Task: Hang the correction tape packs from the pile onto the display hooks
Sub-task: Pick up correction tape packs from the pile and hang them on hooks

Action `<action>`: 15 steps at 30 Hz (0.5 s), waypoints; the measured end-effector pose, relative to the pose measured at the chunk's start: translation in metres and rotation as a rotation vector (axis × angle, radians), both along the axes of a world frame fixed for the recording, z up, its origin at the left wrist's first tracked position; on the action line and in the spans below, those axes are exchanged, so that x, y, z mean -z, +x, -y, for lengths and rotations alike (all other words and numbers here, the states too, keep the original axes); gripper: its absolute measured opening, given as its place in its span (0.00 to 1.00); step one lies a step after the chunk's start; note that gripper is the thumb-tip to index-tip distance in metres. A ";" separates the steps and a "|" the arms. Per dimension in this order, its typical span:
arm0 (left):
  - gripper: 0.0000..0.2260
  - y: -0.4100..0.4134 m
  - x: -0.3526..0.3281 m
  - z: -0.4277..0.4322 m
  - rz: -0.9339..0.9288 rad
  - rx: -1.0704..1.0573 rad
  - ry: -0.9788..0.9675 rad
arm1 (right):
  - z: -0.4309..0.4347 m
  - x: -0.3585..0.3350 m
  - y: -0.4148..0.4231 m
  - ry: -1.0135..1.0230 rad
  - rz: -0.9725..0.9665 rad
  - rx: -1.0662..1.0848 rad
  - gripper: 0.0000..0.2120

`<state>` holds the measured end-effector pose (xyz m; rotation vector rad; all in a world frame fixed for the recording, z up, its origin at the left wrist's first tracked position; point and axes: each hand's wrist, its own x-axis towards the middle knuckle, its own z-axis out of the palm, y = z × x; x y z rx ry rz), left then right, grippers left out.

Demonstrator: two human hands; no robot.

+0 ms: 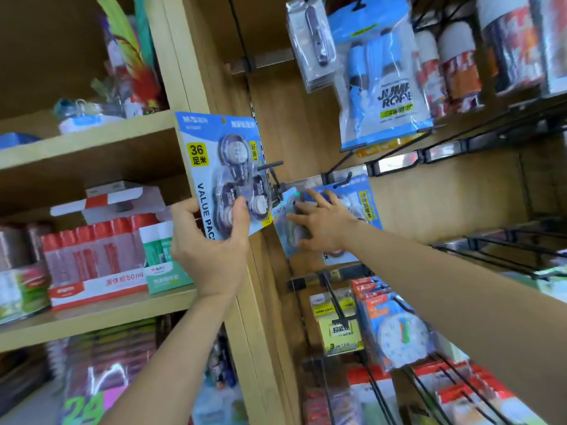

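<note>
My left hand (211, 240) grips the lower part of a blue correction tape pack (219, 167), marked "36" and "VALUE PACK", and holds it upright in front of the wooden shelf post. Just right of it a black display hook (271, 167) sticks out from the back panel. My right hand (322, 222) lies flat, fingers spread, on other blue correction tape packs (365, 204) that hang from a hook (343, 179) on the panel. It presses against them and I cannot tell whether it grips one.
A jump rope pack (383, 78) hangs above. Sticky note packs (340, 329) and a toy clock pack (399, 338) hang below. Long black hooks (503, 250) jut out at right. Glue bottles (92, 259) fill the wooden shelf (92, 317) at left.
</note>
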<state>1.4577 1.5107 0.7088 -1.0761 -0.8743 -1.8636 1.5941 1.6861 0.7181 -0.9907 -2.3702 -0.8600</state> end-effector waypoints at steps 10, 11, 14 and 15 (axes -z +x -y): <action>0.14 0.005 0.001 0.011 0.053 0.151 0.001 | 0.096 0.009 0.027 -0.882 -1.064 -0.946 0.05; 0.14 0.006 0.003 0.014 0.077 0.193 -0.006 | 0.106 0.008 0.029 -0.915 -1.069 -0.972 0.05; 0.14 0.011 0.014 0.029 0.172 0.259 0.006 | 0.127 0.006 0.027 -0.996 -1.040 -0.986 0.08; 0.14 0.012 0.019 0.036 0.215 0.280 0.012 | 0.133 0.006 0.025 -1.039 -1.033 -0.990 0.10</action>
